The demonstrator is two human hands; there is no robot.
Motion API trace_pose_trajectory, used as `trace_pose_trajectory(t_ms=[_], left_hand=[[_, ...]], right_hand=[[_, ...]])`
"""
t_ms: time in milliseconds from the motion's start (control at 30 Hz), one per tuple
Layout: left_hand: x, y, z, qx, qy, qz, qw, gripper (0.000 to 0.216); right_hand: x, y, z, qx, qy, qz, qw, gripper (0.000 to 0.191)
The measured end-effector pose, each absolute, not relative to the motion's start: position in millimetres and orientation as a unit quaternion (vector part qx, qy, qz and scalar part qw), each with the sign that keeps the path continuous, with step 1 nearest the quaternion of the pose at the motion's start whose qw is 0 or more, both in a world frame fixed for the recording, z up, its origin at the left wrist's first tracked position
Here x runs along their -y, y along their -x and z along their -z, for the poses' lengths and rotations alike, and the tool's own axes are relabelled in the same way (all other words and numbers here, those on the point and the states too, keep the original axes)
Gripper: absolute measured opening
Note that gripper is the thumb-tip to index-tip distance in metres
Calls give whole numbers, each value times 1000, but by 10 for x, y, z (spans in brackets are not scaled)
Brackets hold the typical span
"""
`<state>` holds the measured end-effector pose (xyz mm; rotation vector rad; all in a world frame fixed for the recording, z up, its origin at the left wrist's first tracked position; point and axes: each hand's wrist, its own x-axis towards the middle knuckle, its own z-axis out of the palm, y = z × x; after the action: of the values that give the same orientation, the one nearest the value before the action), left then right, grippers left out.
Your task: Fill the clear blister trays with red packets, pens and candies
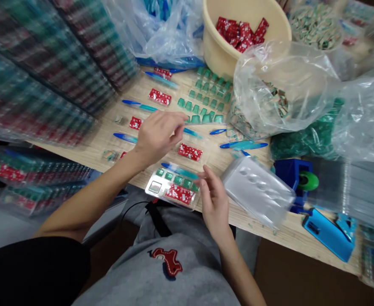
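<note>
A clear blister tray (155,187) lies at the table's front edge, with green gem-like pieces, a red patterned packet (179,194) and a square piece in its pockets. Along its upper side lies a blue pen-shaped stick (180,171). My right hand (215,196) is at the tray's right end, thumb and fingers apart, fingertips beside the last green piece. Over the middle of the table, my left hand (161,134) has its fingers bent together; whatever they pinch is hidden. Its fingertips are beside the rows of green pieces (204,111). Another red packet (189,151) lies below it.
Stacks of filled trays (62,55) rise at the left. Behind stands a cream tub (212,42) of red packets, beside clear bags (279,85) of small pieces. To the right are empty clear trays (258,189), a blue tape dispenser (288,170) and a blue phone (327,236).
</note>
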<state>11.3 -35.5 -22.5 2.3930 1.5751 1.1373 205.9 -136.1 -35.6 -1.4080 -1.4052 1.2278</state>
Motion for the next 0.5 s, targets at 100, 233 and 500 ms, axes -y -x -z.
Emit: trace_pose_trajectory(t_ms=[100,233,500], left_hand=[[675,-137,95,-543,-635,-516,187,8],[941,-150,185,-522,-530,-563,362,16],[938,94,594,-542,-435,-551,462,51]], right_hand=[[1147,-1859,392,417,510,-603,449,48],[916,-1681,438,331,477,-637,507,57],[667,-1738,603,415,573,-479,519,54]])
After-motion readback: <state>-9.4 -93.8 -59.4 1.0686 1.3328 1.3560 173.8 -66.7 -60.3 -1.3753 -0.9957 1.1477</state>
